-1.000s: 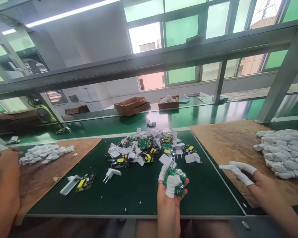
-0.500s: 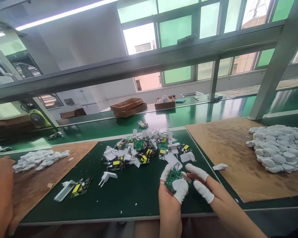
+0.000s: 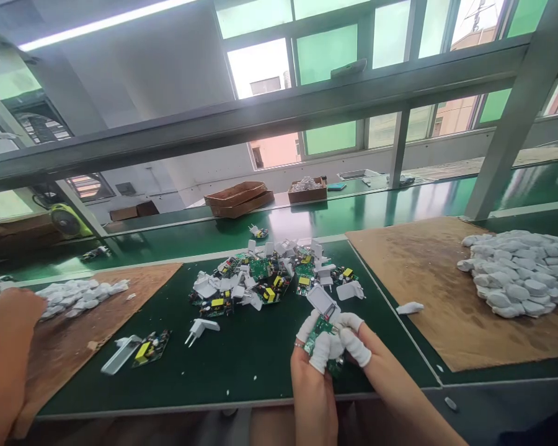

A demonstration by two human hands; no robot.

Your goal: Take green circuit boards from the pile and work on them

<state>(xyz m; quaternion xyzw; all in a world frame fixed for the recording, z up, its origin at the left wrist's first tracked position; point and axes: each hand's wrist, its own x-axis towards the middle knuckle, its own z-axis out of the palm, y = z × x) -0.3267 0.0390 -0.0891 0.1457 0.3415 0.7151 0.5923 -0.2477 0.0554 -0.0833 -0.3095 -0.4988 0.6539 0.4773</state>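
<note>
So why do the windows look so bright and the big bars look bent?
In the head view the windows glare white from daylight, the green belt mirrors them, and the wide lens bends the bars. Both hands with the circuit board stay fairly sharp.

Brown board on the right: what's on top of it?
On the brown board: a heap of white pieces at its far right and one loose white piece near its left edge. Whatever lies under the heap is hidden.

Matt green bench mat [image 3: 242, 365], rough brown fibreboard [image 3: 441, 297], glossy white plastic shells [image 3: 516, 279].
</note>
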